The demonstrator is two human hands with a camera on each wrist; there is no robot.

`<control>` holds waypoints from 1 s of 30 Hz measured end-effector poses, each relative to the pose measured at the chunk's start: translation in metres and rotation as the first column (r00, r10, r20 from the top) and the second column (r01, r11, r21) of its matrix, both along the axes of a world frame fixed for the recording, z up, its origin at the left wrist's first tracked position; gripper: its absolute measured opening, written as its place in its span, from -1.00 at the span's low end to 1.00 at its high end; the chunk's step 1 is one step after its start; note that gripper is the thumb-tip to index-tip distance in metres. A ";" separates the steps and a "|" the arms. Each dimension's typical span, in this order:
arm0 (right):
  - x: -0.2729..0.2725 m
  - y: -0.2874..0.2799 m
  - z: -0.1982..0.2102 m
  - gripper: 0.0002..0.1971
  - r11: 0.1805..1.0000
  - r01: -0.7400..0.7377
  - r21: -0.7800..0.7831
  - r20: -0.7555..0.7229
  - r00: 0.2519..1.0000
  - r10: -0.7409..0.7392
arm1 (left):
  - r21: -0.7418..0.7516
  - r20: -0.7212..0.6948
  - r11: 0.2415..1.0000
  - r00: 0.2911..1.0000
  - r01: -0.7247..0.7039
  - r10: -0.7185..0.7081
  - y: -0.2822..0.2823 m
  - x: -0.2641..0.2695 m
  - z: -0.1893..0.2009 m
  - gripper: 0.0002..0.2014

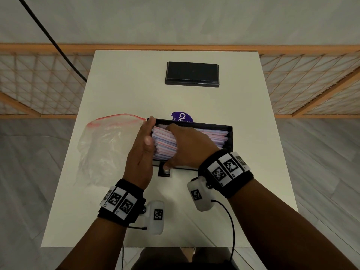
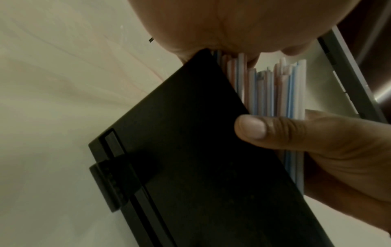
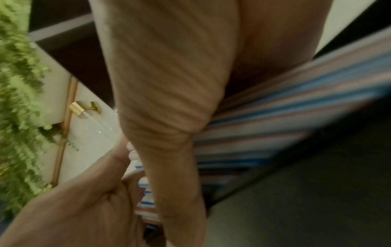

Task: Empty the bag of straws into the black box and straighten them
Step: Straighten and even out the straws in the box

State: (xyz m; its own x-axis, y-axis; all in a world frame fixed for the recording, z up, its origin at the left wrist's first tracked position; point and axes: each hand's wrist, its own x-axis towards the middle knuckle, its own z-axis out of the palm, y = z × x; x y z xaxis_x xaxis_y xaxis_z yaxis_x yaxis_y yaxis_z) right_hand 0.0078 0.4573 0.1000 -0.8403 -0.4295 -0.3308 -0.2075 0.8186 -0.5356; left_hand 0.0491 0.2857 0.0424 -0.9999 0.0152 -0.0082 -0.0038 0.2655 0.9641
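Note:
The black box sits mid-table, packed with pink, blue and white straws. My left hand stands flat and upright, its straight fingers and palm pressed against the straws' left ends. My right hand grips the bundle from above, fingers over its far side and thumb at the near wall. The left wrist view has the box's dark side, the straws and my right thumb. In the blurred right wrist view, the straws run under my palm. The clear bag lies limp to the left.
A black lid lies at the far side of the white table. A purple round label peeks out behind the box. A wooden lattice screen stands beyond the table. A black cable hangs at upper left.

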 end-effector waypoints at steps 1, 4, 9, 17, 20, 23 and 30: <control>0.000 -0.001 -0.001 -0.08 1.000 0.004 -0.011 0.018 1.000 -0.004 | 0.003 0.008 1.000 1.000 -0.007 0.007 0.000 0.001 0.000 -0.20; 0.001 -0.003 0.000 -0.06 1.000 0.004 0.018 0.005 1.000 -0.004 | 0.027 0.017 1.000 1.000 -0.014 0.013 0.002 0.003 0.000 -0.26; 0.008 -0.005 -0.003 0.02 0.995 0.028 0.100 -0.119 0.993 -0.016 | 0.025 0.015 0.999 1.000 -0.023 0.022 0.002 0.007 0.001 -0.39; 0.024 -0.002 -0.005 0.14 0.994 0.106 0.017 -0.235 0.967 -0.099 | -0.010 -0.021 0.999 0.999 -0.040 0.040 0.006 0.017 0.000 -0.24; 0.034 0.002 -0.004 -0.01 0.984 0.179 0.012 -0.261 0.950 -0.170 | 0.007 -0.024 0.999 0.999 -0.034 0.034 0.008 0.020 -0.001 -0.30; 0.040 0.004 -0.006 -0.14 0.982 0.188 0.005 -0.219 0.959 -0.182 | 0.017 -0.036 0.998 0.998 -0.052 0.053 0.009 0.022 -0.004 -0.21; 0.034 0.006 -0.013 -0.06 0.994 0.099 -0.040 -0.060 0.993 -0.102 | -0.011 -0.116 1.000 0.993 -0.020 0.019 0.012 0.022 0.002 -0.39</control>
State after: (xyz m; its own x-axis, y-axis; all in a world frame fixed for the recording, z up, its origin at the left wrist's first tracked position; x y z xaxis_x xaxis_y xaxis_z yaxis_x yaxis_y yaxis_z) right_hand 0.0420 0.4631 0.0867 -0.8981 -0.3529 -0.2623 -0.1588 0.8166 -0.5550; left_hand 0.0711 0.2982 0.0440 -0.9941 -0.0035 0.1081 0.1029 0.2783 0.9550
